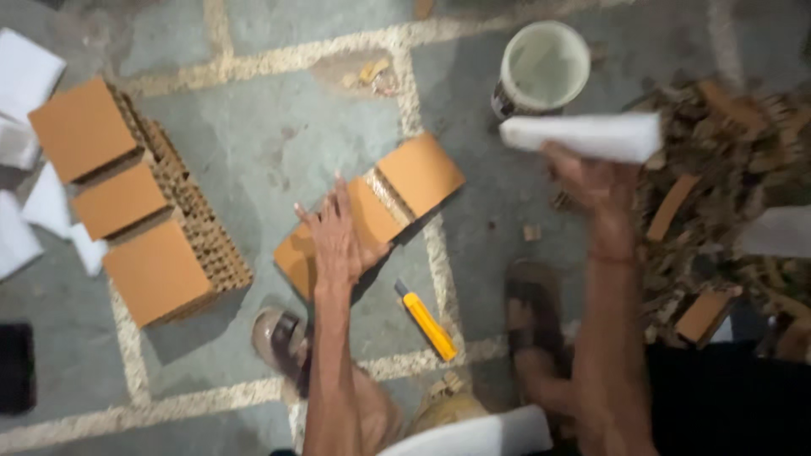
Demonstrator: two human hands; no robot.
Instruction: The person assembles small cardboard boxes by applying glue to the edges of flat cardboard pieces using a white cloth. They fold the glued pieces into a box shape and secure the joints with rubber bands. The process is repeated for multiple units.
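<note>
My left hand (338, 241) lies flat, fingers spread, on a row of brown honeycomb cardboard blocks (405, 181) on the stone floor. My right hand (596, 181) is raised at the right and grips a white folded sheet (583, 135), blurred by motion. A yellow utility knife (427, 323) lies on the floor between my arms, just below the blocks.
Three more cardboard blocks (127, 203) sit at the left, with white sheets (21, 76) beside them. A white cup-like container (543, 69) stands at the top. A heap of cardboard scraps (726, 186) fills the right. My sandalled feet (283, 338) are below.
</note>
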